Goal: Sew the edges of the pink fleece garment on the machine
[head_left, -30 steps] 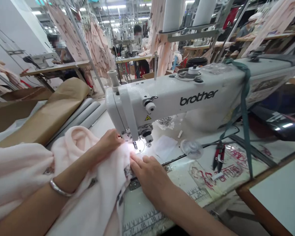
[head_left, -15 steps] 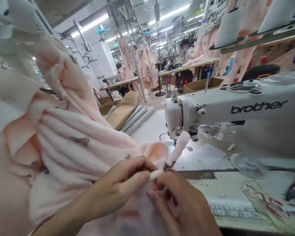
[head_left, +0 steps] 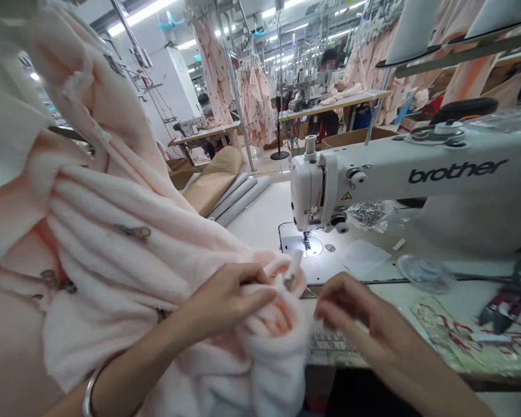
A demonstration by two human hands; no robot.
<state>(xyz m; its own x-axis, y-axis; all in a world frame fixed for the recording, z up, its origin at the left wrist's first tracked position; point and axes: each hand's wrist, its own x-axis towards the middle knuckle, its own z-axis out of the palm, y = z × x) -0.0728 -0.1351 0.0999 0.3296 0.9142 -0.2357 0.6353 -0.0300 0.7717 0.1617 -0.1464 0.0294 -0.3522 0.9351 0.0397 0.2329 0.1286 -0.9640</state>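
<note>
A pale pink fleece garment [head_left: 113,243] with small dark prints is bunched up at the left and rises high beside me. My left hand [head_left: 226,298] grips a fold of it near a small white strip [head_left: 293,269] that sticks up from the cloth. My right hand [head_left: 351,310] is blurred, just right of the bunched fabric and above the table edge, fingers curled; whether it holds anything is unclear. A silver bangle [head_left: 91,388] sits on my left wrist. The white Brother sewing machine [head_left: 417,174] stands behind, with its needle [head_left: 306,240] bare over the plate.
Thread snips [head_left: 501,307], a clear plastic lid [head_left: 425,272] and a bag of small metal parts [head_left: 369,213] lie on the table to the right. Brown paper [head_left: 212,179] and grey rolls [head_left: 238,197] lie at the back left. Other workers sit at distant machines.
The fabric has come out from under the needle and been pulled toward me. My right hand has let go of the white strip and moved right; my left hand still holds the garment.
</note>
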